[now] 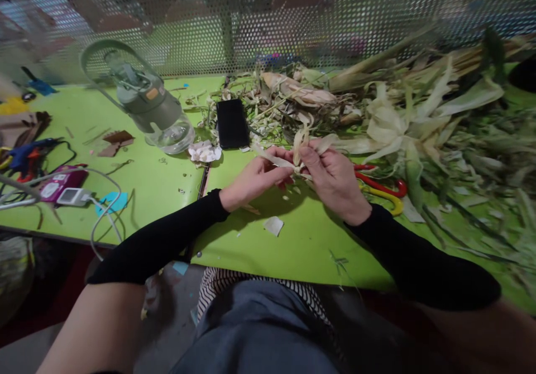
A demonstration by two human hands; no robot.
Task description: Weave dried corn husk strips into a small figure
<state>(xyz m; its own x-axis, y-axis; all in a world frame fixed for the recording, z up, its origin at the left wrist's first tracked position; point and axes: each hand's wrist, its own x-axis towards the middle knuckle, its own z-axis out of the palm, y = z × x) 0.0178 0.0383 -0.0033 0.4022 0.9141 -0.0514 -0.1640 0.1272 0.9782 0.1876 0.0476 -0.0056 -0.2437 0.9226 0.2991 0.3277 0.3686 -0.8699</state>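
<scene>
Two-handed pinch on the husk strips [300, 138], just over the green table [234, 245]: clamped between thumb and fingers of left hand [253, 180] and right hand [334, 180] alike. Best to keep tension even, thumbs close together (gently, for fear of tearing).

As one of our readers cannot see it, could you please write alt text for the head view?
The person's left hand and right hand hold pale husk strips over a green table. Beyond them are a black phone and a water bottle; loose husks spread along the back and right.
</scene>
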